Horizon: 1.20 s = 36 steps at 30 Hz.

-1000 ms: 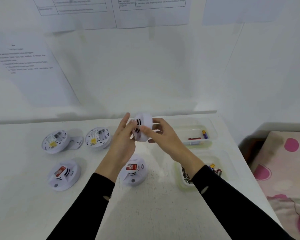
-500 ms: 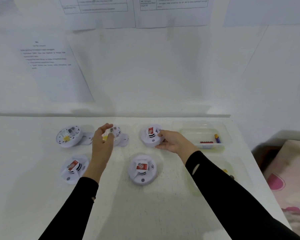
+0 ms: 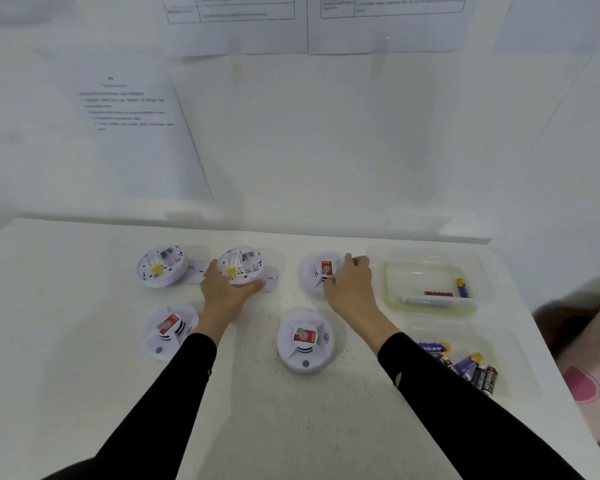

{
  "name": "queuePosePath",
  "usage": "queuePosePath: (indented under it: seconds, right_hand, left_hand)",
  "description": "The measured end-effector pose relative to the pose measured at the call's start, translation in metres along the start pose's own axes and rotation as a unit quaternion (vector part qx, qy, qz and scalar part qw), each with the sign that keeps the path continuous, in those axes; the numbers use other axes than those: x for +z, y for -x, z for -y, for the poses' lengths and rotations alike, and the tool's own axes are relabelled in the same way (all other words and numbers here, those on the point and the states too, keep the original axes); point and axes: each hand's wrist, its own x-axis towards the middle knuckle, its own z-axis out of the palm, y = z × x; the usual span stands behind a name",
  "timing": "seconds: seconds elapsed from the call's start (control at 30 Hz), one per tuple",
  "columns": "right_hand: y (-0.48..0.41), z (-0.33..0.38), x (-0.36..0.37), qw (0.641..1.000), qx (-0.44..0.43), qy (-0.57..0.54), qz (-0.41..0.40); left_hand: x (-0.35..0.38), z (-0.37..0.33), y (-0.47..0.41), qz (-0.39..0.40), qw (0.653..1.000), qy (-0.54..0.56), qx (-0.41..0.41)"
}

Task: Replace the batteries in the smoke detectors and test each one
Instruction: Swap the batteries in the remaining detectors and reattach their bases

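Observation:
Several white round smoke detectors lie on the white table [image 3: 291,427]. My left hand [image 3: 226,293] grips the near rim of an upturned detector [image 3: 244,264] in the back row, whose open underside shows a yellow tag. My right hand [image 3: 352,289] holds a red-labelled detector [image 3: 320,274] at the back right, with the thumb on top and the fingers round its far edge. Another upturned detector [image 3: 161,266] sits at the back left. Two more red-labelled ones lie in front, one on the left [image 3: 171,330] and one in the middle [image 3: 305,341].
White mounting plates [image 3: 272,278] lie beside the upturned detectors. On the right stands a clear tray [image 3: 430,308] with one battery, a red item and a grey stick. A nearer tray [image 3: 492,341] holds several batteries. The wall rises behind the table, and its right edge is near the trays.
The detector I held up in both hands has come down onto the table at the back right. My left hand left it and took hold of the upturned detector in the back row.

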Motion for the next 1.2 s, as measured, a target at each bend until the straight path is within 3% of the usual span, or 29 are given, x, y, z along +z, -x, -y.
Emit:
queuePosePath:
  seconds: [0.07,0.17,0.27,0.33,0.43,0.53,0.67,0.83,0.93,1.03,1.1,1.2]
  right_hand:
    - [0.002,0.007,0.001,0.999,-0.049,0.003,-0.014]
    - [0.002,0.008,-0.008,0.995,-0.090,-0.044,-0.013]
    - [0.000,-0.005,-0.029,0.986,-0.144,-0.067,-0.054]
    - [-0.005,-0.025,-0.051,0.983,-0.156,-0.054,-0.080]
    - [-0.017,-0.060,-0.095,0.994,-0.071,-0.004,-0.081]
    - [-0.025,-0.088,-0.139,0.990,0.046,0.136,0.011]
    - [-0.031,-0.101,-0.159,0.954,0.064,0.254,0.148]
    - [-0.037,-0.112,-0.150,0.946,0.054,0.285,0.147]
    - [-0.034,-0.113,-0.150,0.953,0.042,0.261,0.147]
    - [-0.028,-0.111,-0.153,0.957,0.039,0.241,0.159]
    - [-0.022,-0.105,-0.157,0.981,0.032,0.164,0.102]
    - [-0.003,-0.088,-0.158,0.996,-0.005,-0.078,-0.048]
  left_hand:
    - [-0.006,-0.004,0.007,-0.014,0.997,0.073,0.021]
    - [-0.011,-0.023,0.023,0.031,0.982,0.169,0.073]
    - [-0.011,-0.049,0.041,0.143,0.955,0.243,0.094]
    - [-0.005,-0.064,0.053,0.237,0.912,0.321,0.100]
    - [0.014,-0.084,0.070,0.318,0.841,0.436,0.030]
    - [0.034,-0.105,0.085,0.388,0.800,0.457,0.032]
    - [0.057,-0.122,0.106,0.453,0.713,0.532,-0.053]
    - [0.079,-0.128,0.121,0.499,0.643,0.569,-0.117]
    - [0.084,-0.126,0.120,0.522,0.612,0.580,-0.129]
    - [0.088,-0.123,0.116,0.524,0.608,0.584,-0.123]
    - [0.088,-0.123,0.113,0.512,0.612,0.590,-0.123]
    - [0.087,-0.131,0.113,0.474,0.632,0.596,-0.145]
